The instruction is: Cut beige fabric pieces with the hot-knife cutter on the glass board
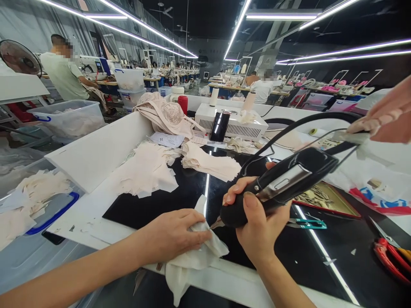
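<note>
My right hand (263, 226) is wrapped round a black corded handheld tool (289, 182) with a silver plate on its side. The tool's rounded end points down and left, close to a cream fabric piece (195, 256); its tip is mostly hidden. My left hand (180, 233) grips that fabric piece with bent fingers against the black tabletop's front edge, and part of the cloth hangs over the edge. Beyond the hands lie a spread pile of cream fabric pieces (144, 169) and a neater stack of cut pieces (208, 161).
Red-handled scissors (390, 254), teal snips (308, 223) and a tray of small parts (314, 196) lie right. The black cable (298, 122) loops up to a blurred beige shape. A white vented box (231, 122) stands behind. Bins (70, 117) stand left; people sit farther off.
</note>
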`<control>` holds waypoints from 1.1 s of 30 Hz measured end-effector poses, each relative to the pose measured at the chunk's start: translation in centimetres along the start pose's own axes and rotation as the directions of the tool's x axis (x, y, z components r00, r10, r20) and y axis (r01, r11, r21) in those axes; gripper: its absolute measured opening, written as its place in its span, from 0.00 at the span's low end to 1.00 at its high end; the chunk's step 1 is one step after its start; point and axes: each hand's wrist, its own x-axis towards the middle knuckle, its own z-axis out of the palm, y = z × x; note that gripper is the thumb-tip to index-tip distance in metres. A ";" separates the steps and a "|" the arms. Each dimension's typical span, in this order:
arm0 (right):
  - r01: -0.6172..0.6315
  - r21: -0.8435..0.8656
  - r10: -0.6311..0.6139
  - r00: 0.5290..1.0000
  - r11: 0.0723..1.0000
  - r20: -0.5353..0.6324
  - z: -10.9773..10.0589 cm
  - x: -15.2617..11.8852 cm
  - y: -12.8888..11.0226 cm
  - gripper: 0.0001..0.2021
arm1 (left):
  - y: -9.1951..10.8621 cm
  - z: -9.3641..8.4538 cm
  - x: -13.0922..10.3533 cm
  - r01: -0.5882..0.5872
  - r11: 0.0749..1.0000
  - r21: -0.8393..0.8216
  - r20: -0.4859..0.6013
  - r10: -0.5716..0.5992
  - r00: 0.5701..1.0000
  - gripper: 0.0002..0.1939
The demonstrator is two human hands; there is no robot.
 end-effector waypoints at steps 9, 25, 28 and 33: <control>0.014 0.030 -0.014 1.000 0.999 -0.026 0.5 0.5 0.3 0.19 | -0.1 0.3 -0.3 0.027 1.000 -0.002 -0.016 -0.027 0.999 0.16; 0.022 0.000 -0.022 1.000 1.000 -0.009 0.8 0.4 0.6 0.17 | -2.3 -0.6 0.7 -0.049 0.998 -0.030 0.016 0.049 0.999 0.12; 0.020 -0.008 -0.020 1.000 1.000 -0.013 0.8 0.5 0.7 0.17 | -3.4 -0.6 0.9 -0.122 0.992 0.021 0.018 0.122 0.992 0.11; 0.007 -0.009 -0.007 1.000 1.000 -0.013 0.7 0.4 0.7 0.17 | -4.7 -0.8 1.1 -0.225 0.974 0.016 0.042 0.224 0.974 0.12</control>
